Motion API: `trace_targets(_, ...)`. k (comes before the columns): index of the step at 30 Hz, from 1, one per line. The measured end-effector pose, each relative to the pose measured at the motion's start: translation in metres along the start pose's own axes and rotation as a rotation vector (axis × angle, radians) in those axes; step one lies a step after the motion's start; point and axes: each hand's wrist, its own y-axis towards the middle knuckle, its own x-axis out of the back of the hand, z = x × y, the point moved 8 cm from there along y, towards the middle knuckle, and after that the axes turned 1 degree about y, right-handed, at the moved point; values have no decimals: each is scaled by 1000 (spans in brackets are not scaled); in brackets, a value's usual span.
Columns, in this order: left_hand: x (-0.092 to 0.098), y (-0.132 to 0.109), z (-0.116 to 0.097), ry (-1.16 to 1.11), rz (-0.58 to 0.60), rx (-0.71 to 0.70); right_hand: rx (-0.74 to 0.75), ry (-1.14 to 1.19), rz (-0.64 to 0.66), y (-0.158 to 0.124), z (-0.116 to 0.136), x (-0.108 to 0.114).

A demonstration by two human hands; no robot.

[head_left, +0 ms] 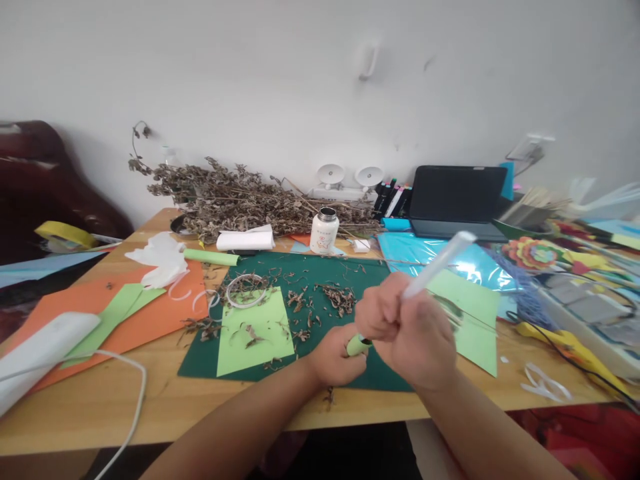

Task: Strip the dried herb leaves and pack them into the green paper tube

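My left hand (331, 353) is closed around a small tube of rolled green paper (356, 345), just over the front of the green cutting mat (320, 270). Close beside it, my right hand (417, 340) is wrapped round a translucent white stick (440, 263), which slants up and to the right. The stick's lower end is hidden in my fist. Crumbled dry leaves (340, 299) lie on the mat, left of my right hand. A light green paper square (255, 353) with a few leaf bits on it lies left of my left hand.
A white bottle without a lid (325, 233) stands behind the mat, before a heap of dried plants (235, 200). Orange paper (150, 327) covers the left. To the right are a tablet (457, 200), blue wrapping (400, 247) and a yellow tool with a black cord (575, 347).
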Motion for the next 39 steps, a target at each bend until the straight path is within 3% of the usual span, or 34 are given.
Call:
trace_targets(7, 1, 1, -7, 10, 9, -15, -27, -28, 43, -5, 3, 1)
trace_targets(17, -1, 0, 0, 80, 14, -5, 6, -69, 12, -8, 10, 3)
trace_targets(27, -2, 0, 3, 55, 21, 20, -17, -42, 14, 0, 1, -7)
trace_targets(34, -1, 0, -1, 55, 38, 36, 16, -54, -130, -10, 14, 13)
trace_targets(39, 0, 1, -7, 55, 37, 32, -25, -108, -110, -12, 17, 16)
